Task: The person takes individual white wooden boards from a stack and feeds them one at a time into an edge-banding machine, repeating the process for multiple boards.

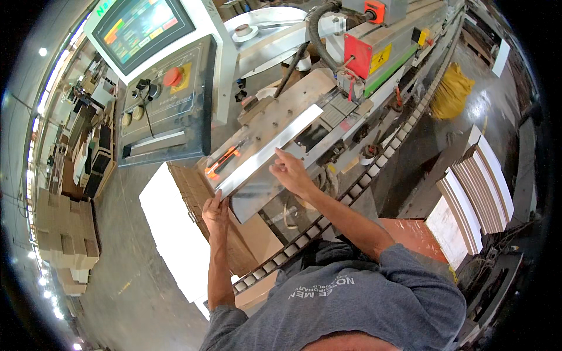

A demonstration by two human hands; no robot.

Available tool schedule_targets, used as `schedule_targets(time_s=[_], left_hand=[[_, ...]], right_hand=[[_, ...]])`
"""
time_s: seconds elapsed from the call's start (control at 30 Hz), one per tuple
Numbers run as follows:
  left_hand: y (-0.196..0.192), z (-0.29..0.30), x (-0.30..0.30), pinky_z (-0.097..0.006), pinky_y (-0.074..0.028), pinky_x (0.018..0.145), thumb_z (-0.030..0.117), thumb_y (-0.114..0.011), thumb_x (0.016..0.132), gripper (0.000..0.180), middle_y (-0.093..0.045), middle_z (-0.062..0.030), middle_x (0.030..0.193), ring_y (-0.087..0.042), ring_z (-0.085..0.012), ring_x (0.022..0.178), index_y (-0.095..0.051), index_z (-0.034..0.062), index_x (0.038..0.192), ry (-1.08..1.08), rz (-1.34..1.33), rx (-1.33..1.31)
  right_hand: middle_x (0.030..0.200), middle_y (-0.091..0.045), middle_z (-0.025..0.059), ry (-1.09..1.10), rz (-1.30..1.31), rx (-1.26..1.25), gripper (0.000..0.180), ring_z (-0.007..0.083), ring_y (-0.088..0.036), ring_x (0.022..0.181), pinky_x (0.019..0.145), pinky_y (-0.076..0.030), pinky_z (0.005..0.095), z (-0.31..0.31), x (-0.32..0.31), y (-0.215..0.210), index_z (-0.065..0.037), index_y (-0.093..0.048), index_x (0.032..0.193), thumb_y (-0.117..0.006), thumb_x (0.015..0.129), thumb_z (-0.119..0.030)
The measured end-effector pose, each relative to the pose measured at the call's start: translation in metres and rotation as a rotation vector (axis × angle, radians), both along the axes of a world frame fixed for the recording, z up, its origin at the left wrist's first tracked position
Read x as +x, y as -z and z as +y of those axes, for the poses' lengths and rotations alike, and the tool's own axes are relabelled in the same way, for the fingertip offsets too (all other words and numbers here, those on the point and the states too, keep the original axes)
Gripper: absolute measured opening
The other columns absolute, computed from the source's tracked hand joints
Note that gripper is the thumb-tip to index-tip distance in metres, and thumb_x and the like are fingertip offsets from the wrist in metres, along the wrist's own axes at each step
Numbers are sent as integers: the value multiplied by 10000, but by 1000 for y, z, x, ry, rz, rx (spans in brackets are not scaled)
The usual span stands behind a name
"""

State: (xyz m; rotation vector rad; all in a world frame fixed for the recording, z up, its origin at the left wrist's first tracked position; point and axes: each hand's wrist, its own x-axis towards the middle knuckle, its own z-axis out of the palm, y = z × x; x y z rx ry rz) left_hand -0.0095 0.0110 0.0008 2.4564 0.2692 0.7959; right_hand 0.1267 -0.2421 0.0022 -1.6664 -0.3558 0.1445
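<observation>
A long, narrow white strip of board [272, 151] lies slantwise on the worn machine bed. Its near left end is pinched between the thumb and fingers of my left hand [215, 213]. My right hand [290, 174] is by the strip's right edge, about midway along. Its index finger reaches out to that edge while the other fingers curl loosely, holding nothing. An orange cutter knife [223, 162] rests on the bed, left of the strip.
A control panel with a screen [143, 32] and red button [172, 76] stands at left. The machine's red plate [357, 55] is at far right. White boards [172, 234] lean at lower left; stacked panels [486, 187] stand right. A roller track [357, 190] passes before me.
</observation>
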Motion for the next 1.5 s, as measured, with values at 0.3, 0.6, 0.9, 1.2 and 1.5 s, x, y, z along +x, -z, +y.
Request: schedule_targets(time_s=[0.3, 0.6, 0.9, 1.2, 1.5], left_hand=[[-7, 5, 7, -333, -475, 552, -7, -778, 772, 302, -569, -112, 698, -567, -233, 594, -724, 41, 1065, 140, -16, 136], [-10, -17, 37, -373, -481, 547, 41, -789, 762, 273, -586, -137, 682, -585, -277, 577, -735, 18, 1028, 123, 50, 194], [-8, -77, 92, -359, -515, 616, 77, -791, 776, 226, -669, -152, 777, -658, -286, 672, -744, 29, 991, 112, 89, 182], [-2, -144, 165, -402, -536, 689, 201, -798, 786, 269, -702, -165, 879, -678, -322, 734, -747, 58, 1008, 142, 68, 207], [46, -182, 244, -449, -547, 767, 289, -730, 830, 266, -722, -160, 916, -688, -360, 857, -743, 76, 989, 200, -15, 114]], right_hand=[[1299, -577, 237, 69, -85, -22, 664, 265, -651, 1029, 859, -533, 348, 8, 3, 12, 29, -434, 1431, -692, 886, -248], [1155, -637, 220, 145, -45, -112, 672, 248, -645, 890, 806, -544, 353, -10, 34, 5, 32, -479, 1395, -739, 847, -257], [1027, -630, 188, 256, -70, -109, 643, 212, -605, 822, 773, -527, 328, -62, 79, -6, 80, -507, 1357, -739, 850, -241], [992, -658, 244, 261, -80, -40, 547, 246, -660, 751, 700, -547, 352, -133, 103, -24, 92, -526, 1317, -686, 857, -158], [979, -671, 124, 416, -239, -175, 397, 192, -625, 780, 690, -529, 293, -290, -39, 5, -47, -617, 1279, -644, 885, -1]])
